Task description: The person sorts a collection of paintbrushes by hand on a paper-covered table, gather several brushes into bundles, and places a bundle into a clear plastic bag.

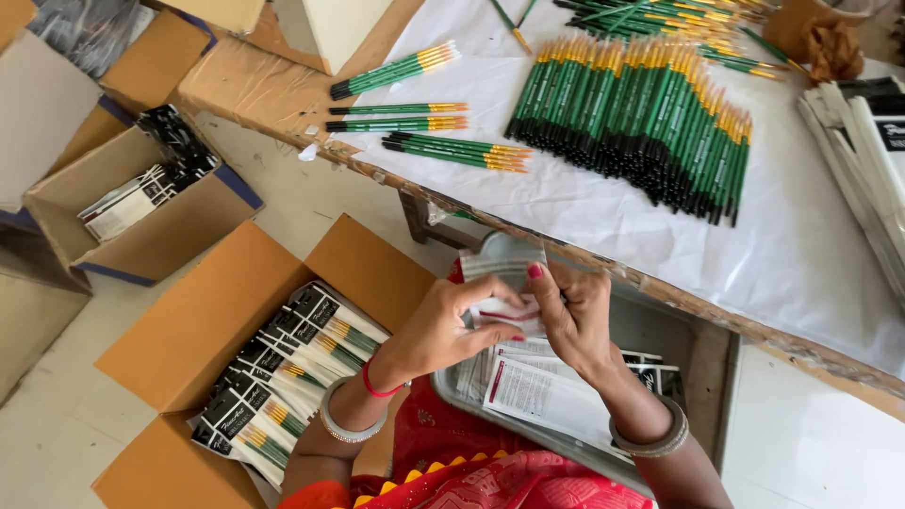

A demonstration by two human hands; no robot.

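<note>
Left hand: fingers curled together, pinching the near edge of a small clear packet held over the lap.
Right hand: fingers closed on the same packet from the other side, thumb up, both hands touching it at once.
Packet: one in hand, just in front of the bench edge, above a grey tray.
Tray: one, resting on the lap, with printed leaflets stacked in it; too overlapped to count.
Pencils, big row: green with yellow ends, dozens side by side on the white sheet, too many to count.
Pencils, small groups: four little bundles to the left of the big row, well apart from the hands.
Open cartons: two on the floor; the near carton holds about a dozen filled packs, the far carton holds a few more.
Flat sleeves: one pile at the bench's right end.
</note>
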